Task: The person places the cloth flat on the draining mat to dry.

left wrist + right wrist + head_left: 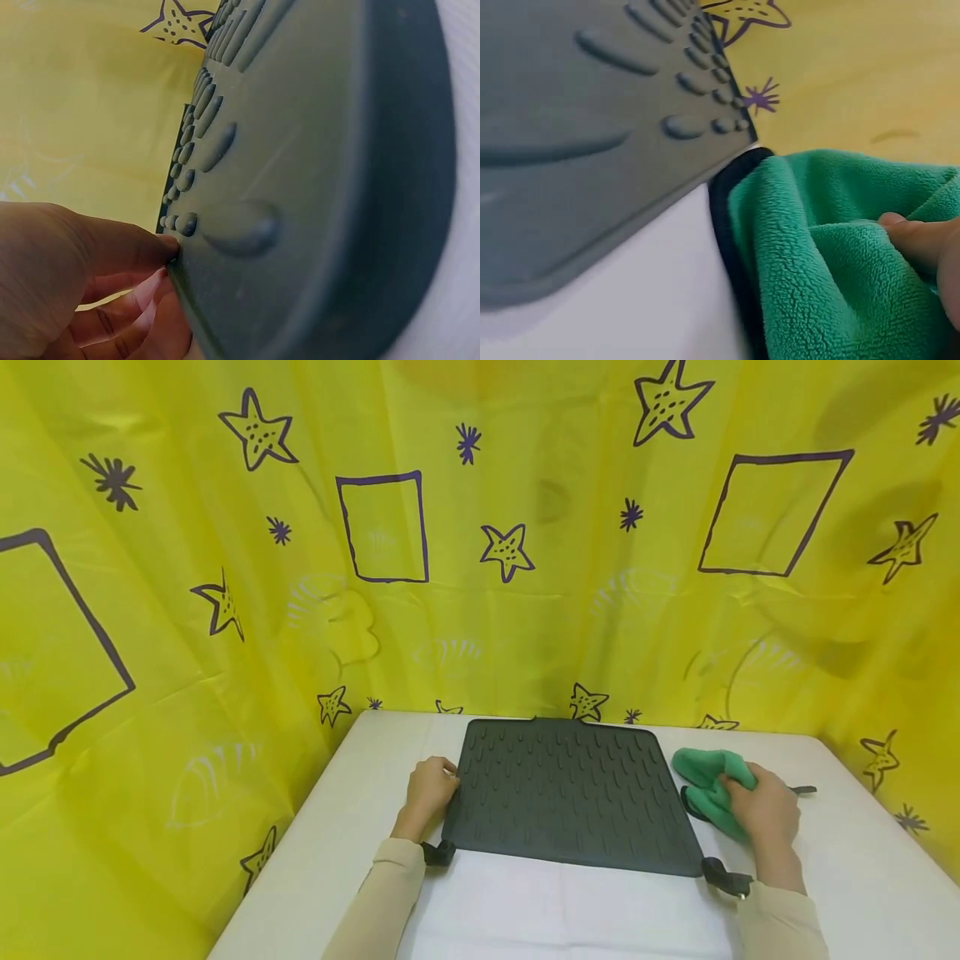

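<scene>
A dark grey ridged mat (562, 797), like a silicone drying mat, lies on the white table with its raised bumps facing up. My left hand (432, 789) is at its left edge; in the left wrist view the thumb and fingers (127, 247) pinch the mat's rim. To the right of the mat, my right hand (767, 806) grips a bunched green cloth (708, 768). The right wrist view shows the cloth's fluffy texture and dark border (721, 202), with a fingertip (900, 225) pressed into its folds. Most of the right hand is outside that view.
The white table (862, 860) extends around the mat, with a fold line in its white covering at the front. Behind and beside it hangs a yellow curtain (540, 635) with purple stars and squares. Black wrist straps (726, 877) sit near the mat's front corners.
</scene>
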`<state>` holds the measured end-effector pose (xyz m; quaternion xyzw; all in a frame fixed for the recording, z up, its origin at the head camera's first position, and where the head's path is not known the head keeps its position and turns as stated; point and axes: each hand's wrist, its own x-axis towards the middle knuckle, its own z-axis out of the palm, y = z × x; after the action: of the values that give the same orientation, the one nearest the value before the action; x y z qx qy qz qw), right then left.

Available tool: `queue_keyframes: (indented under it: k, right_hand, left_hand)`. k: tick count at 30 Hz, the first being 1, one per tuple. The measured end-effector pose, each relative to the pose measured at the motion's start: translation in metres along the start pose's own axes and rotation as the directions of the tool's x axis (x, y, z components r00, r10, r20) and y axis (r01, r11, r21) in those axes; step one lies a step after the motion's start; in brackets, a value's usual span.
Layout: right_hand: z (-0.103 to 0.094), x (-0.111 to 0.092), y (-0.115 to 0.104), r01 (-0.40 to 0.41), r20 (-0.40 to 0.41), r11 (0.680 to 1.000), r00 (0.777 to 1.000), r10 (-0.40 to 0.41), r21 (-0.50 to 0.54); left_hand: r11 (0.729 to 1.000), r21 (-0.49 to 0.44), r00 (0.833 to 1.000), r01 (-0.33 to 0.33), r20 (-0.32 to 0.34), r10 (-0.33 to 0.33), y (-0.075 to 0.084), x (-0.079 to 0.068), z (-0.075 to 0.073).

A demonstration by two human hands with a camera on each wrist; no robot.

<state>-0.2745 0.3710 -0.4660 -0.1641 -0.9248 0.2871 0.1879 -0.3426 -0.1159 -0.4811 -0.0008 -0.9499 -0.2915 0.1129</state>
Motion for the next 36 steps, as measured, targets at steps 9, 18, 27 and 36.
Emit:
queue_keyframes:
  k: [9, 18, 27, 36]
  right_hand:
    - [-0.018, 0.000, -0.020, -0.052, -0.157, 0.989, 0.985, 0.074, 0.137]
    - [-0.033, -0.005, -0.048, 0.015, -0.239, 0.964, 0.970, 0.051, 0.266]
    - [-0.031, -0.010, -0.078, 0.051, -0.188, 0.955, 0.982, 0.005, 0.292]
    - [-0.011, -0.016, -0.098, 0.162, -0.131, 0.940, 0.983, -0.127, 0.301]
  left_hand:
    - [1.000, -0.005, 1.000, 0.006, -0.005, -0.006, 0.001, 0.001, 0.001]
    - [0.999, -0.028, 0.999, 0.032, -0.009, -0.032, 0.001, 0.001, 0.002]
    - [0.999, -0.028, 0.999, 0.031, -0.014, -0.031, 0.000, 0.000, 0.002]
    - [0.999, -0.037, 0.999, 0.035, -0.011, -0.035, -0.001, 0.000, 0.005]
